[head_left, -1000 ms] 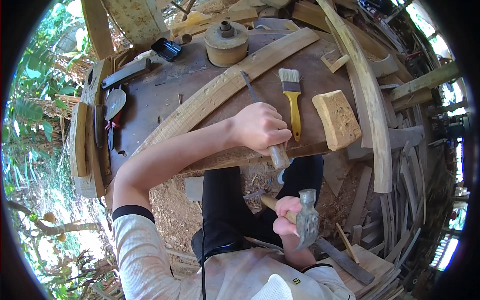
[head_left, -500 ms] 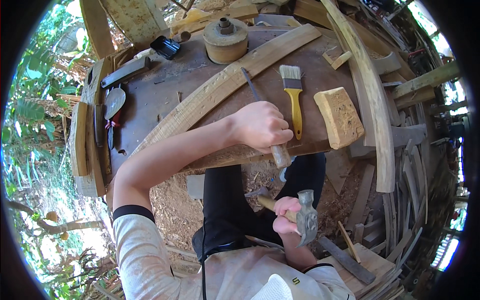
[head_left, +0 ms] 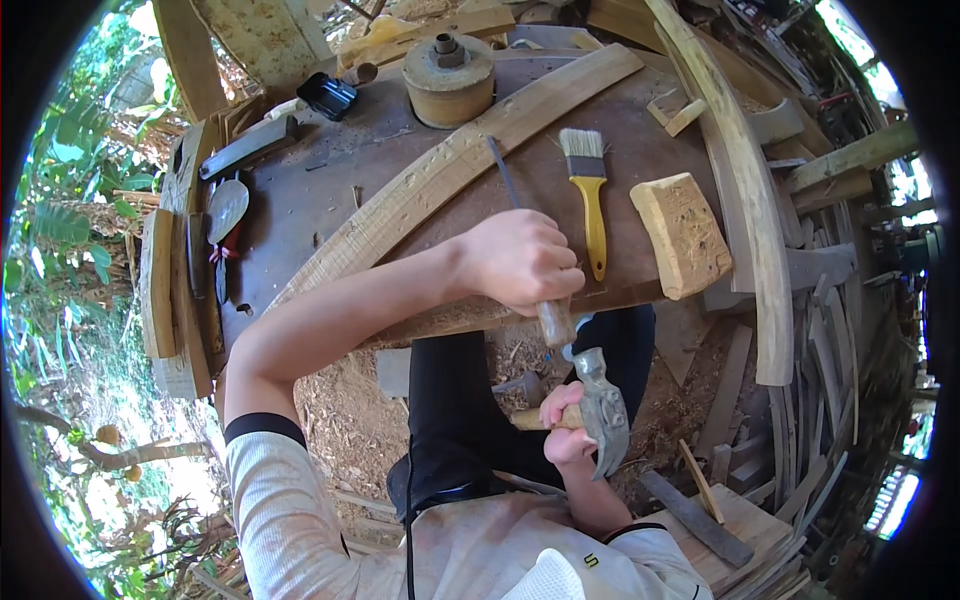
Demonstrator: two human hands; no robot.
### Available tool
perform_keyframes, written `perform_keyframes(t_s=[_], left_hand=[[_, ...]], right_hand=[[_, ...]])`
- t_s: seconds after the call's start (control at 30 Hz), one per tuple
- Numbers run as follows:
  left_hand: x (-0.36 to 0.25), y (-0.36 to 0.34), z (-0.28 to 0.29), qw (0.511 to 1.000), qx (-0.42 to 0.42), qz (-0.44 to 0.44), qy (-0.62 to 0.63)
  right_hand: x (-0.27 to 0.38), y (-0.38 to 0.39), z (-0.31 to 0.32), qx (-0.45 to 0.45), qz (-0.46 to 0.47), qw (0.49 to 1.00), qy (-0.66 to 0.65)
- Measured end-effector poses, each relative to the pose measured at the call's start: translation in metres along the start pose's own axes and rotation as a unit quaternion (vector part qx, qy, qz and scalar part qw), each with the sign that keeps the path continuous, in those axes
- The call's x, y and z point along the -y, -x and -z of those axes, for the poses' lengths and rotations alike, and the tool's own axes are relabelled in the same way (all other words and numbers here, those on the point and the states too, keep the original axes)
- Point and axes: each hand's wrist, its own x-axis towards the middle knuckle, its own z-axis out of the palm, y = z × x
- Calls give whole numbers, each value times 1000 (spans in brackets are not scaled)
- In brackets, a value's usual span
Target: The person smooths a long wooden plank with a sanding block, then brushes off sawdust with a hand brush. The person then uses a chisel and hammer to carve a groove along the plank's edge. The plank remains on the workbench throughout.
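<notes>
Clasping a chisel [head_left: 555, 322], left hand [head_left: 525, 258] overhangs brown workbench [head_left: 300, 195] near stacked timber [head_left: 822, 345]; right hand [head_left: 566, 418] grips hammer [head_left: 606, 415].

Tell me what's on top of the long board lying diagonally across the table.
The tip of the chisel is over the long board; whether it touches is unclear. The left forearm covers the board's near end, hiding anything there.

One fisheye view looks steeply down from the person's head, near and upright, taking in the legs [head_left: 448, 420], left hand [head_left: 528, 262], right hand [head_left: 570, 445] and tabletop [head_left: 655, 150], straight edges bowing toward its dark rim.
</notes>
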Motion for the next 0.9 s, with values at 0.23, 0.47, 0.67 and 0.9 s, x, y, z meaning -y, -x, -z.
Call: perform_keyframes(t_s=[0.23,0.47,0.67,0.9], left_hand=[[-5,2,-1,1000,-17,23,-3],[-5,2,2,999,-36,20,0],[-9,3,-1,999,-42,17,5],[-8,1,0,999,-49,21,3]], right_hand=[[12,7,9,45,-7,999,17],[33,6,12,68,223,972,40],[38,10,3,14,255,966,-32],[45,4,-2,18,271,962,-35]])
